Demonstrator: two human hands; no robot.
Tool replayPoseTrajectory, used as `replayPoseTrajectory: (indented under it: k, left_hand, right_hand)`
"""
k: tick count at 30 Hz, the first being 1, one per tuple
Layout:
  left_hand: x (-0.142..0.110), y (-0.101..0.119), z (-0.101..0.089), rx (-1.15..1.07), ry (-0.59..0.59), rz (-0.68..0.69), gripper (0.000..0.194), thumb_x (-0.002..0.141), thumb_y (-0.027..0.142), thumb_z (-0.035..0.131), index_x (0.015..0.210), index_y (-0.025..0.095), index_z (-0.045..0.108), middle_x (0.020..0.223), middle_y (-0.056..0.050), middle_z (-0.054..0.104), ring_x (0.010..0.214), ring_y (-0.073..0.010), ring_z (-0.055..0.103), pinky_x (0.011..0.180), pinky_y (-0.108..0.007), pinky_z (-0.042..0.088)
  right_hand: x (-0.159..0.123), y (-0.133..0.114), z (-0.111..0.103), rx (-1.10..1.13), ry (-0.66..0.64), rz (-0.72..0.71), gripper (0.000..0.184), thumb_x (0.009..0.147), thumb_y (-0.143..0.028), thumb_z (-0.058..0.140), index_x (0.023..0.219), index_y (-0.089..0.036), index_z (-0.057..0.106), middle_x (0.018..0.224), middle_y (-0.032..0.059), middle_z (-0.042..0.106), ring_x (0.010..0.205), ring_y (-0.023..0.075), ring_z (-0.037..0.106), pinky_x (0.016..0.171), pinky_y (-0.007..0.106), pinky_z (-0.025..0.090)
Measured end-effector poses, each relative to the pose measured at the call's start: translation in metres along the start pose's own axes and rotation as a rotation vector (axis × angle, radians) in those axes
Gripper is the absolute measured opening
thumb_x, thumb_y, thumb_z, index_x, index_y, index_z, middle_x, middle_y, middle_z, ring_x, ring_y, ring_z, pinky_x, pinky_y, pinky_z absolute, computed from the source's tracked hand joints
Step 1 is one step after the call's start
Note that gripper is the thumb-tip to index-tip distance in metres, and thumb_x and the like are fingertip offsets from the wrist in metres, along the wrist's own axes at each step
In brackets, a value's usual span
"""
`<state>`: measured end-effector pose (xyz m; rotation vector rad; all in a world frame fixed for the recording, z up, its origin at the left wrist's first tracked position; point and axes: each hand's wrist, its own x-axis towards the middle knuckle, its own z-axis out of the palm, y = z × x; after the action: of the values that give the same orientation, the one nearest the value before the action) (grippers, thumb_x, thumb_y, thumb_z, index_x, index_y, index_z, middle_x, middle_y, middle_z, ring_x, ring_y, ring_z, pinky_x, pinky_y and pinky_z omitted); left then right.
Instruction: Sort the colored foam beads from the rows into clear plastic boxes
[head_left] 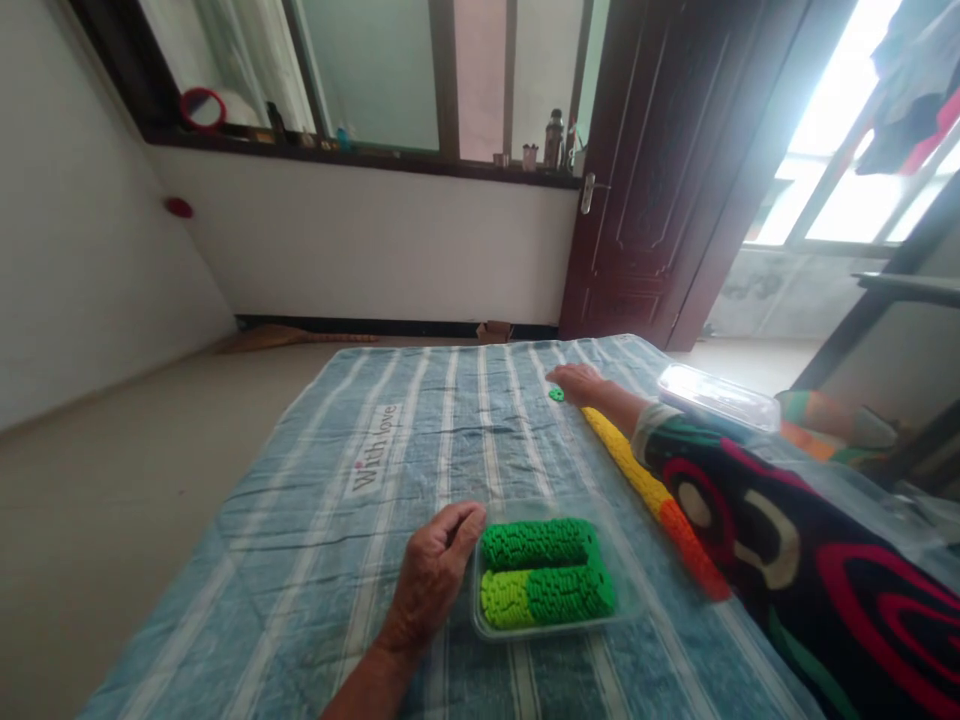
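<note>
A clear plastic container (552, 632) stands on the striped tablecloth, holding two rows of small green pieces (536, 542) packed close together, with a yellow-green stretch (505, 598) at the near left. My left hand (439, 560) is at the container's left side, fingers curled and thumb against its upper left corner. Farther off, my right hand (579, 382) reaches out with its fingers stretched to the left, palm down. Just below its fingers a small round green piece (556, 395) lies on the cloth. Beside the right forearm runs a long row of yellow and orange pieces (626, 455), partly hidden by the sleeve.
A clear lidded box (720, 397) sits at the table's right edge, with orange and green things (817, 420) behind it. The striped tablecloth (300, 540) bears the words "With love". Beyond the table are a dark red door (637, 200) and a windowsill (360, 155) with small items.
</note>
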<state>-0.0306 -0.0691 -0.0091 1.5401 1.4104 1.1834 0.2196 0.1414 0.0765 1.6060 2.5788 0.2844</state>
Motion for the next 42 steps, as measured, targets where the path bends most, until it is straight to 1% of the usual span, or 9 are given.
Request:
replayPoseTrajectory:
  k: [4, 8, 16, 20, 26, 30, 33, 37, 42]
  left_hand:
    - [-0.003, 0.002, 0.000, 0.004, -0.035, 0.015, 0.037, 0.087, 0.050, 0.056, 0.091, 0.018, 0.073, 0.087, -0.003, 0.073, 0.086, -0.0221, 0.067, 0.081, -0.029, 0.051]
    - [-0.004, 0.005, 0.001, -0.015, -0.070, 0.022, 0.036, 0.089, 0.050, 0.054, 0.088, 0.018, 0.072, 0.084, -0.003, 0.070, 0.083, -0.0206, 0.064, 0.078, -0.027, 0.049]
    - [-0.001, 0.005, 0.003, -0.002, -0.095, 0.022, 0.036, 0.087, 0.049, 0.055, 0.080, 0.017, 0.070, 0.077, -0.002, 0.066, 0.078, -0.0193, 0.060, 0.074, -0.027, 0.046]
    - [-0.001, 0.005, 0.002, -0.011, -0.099, 0.017, 0.037, 0.086, 0.050, 0.055, 0.079, 0.017, 0.070, 0.076, -0.001, 0.065, 0.077, -0.0191, 0.059, 0.073, -0.027, 0.046]
    - [0.002, 0.003, 0.004, -0.019, -0.098, 0.017, 0.038, 0.084, 0.052, 0.057, 0.079, 0.017, 0.071, 0.072, 0.001, 0.062, 0.074, -0.0175, 0.056, 0.070, -0.026, 0.044]
    - [0.004, 0.003, 0.006, -0.005, -0.093, 0.025, 0.039, 0.083, 0.053, 0.057, 0.077, 0.017, 0.070, 0.069, 0.001, 0.060, 0.072, -0.0172, 0.054, 0.069, -0.026, 0.043]
    - [0.005, 0.004, 0.006, 0.018, -0.099, 0.035, 0.039, 0.083, 0.053, 0.056, 0.081, 0.017, 0.071, 0.072, 0.001, 0.062, 0.074, -0.0181, 0.056, 0.073, -0.027, 0.044]
    - [0.006, 0.004, 0.007, 0.053, -0.083, 0.074, 0.038, 0.083, 0.052, 0.055, 0.079, 0.017, 0.071, 0.071, 0.001, 0.063, 0.074, -0.0184, 0.056, 0.074, -0.028, 0.044]
    - [0.008, 0.002, 0.008, 0.076, -0.075, 0.092, 0.039, 0.082, 0.052, 0.055, 0.076, 0.017, 0.070, 0.070, 0.001, 0.062, 0.073, -0.0181, 0.055, 0.072, -0.027, 0.043]
  right_hand:
    - [0.029, -0.001, 0.018, -0.060, -0.145, -0.015, 0.032, 0.087, -0.010, 0.060, 0.116, -0.018, 0.070, 0.124, 0.0159, 0.067, 0.112, 0.0274, 0.064, 0.090, 0.036, 0.049]
    - [0.043, -0.002, 0.025, -0.110, -0.244, -0.035, 0.030, 0.084, -0.014, 0.067, 0.113, -0.017, 0.072, 0.124, 0.0165, 0.068, 0.114, 0.0289, 0.065, 0.093, 0.037, 0.049]
    - [0.053, -0.003, 0.019, -0.156, -0.285, -0.065, 0.037, 0.077, -0.007, 0.064, 0.114, -0.005, 0.072, 0.112, 0.0229, 0.071, 0.106, 0.0290, 0.068, 0.087, 0.032, 0.052]
    - [0.042, -0.007, 0.008, -0.122, -0.254, -0.083, 0.033, 0.078, -0.005, 0.061, 0.108, -0.007, 0.075, 0.109, 0.0201, 0.073, 0.101, 0.0256, 0.069, 0.081, 0.028, 0.051]
    - [-0.003, -0.010, -0.034, 0.007, -0.166, -0.185, 0.027, 0.080, -0.009, 0.062, 0.101, -0.017, 0.077, 0.101, 0.0051, 0.076, 0.093, 0.0170, 0.067, 0.076, 0.022, 0.045]
    - [-0.059, -0.019, -0.057, 0.299, -0.165, -0.364, 0.018, 0.079, -0.011, 0.066, 0.093, -0.016, 0.077, 0.087, 0.0010, 0.074, 0.080, 0.0122, 0.065, 0.075, 0.022, 0.044]
    - [-0.106, -0.033, -0.066, 0.407, -0.234, -0.498, 0.019, 0.081, -0.009, 0.063, 0.092, -0.017, 0.076, 0.087, 0.0011, 0.074, 0.080, 0.0118, 0.065, 0.077, 0.023, 0.045]
    - [-0.156, -0.054, -0.069, 0.318, -0.348, -0.577, 0.035, 0.080, 0.003, 0.055, 0.100, -0.016, 0.076, 0.095, 0.0049, 0.073, 0.084, 0.0128, 0.064, 0.077, 0.024, 0.044]
    - [-0.187, -0.073, -0.062, 0.117, -0.415, -0.593, 0.044, 0.079, 0.007, 0.052, 0.105, -0.020, 0.075, 0.107, 0.0071, 0.071, 0.094, 0.0175, 0.064, 0.074, 0.026, 0.042]
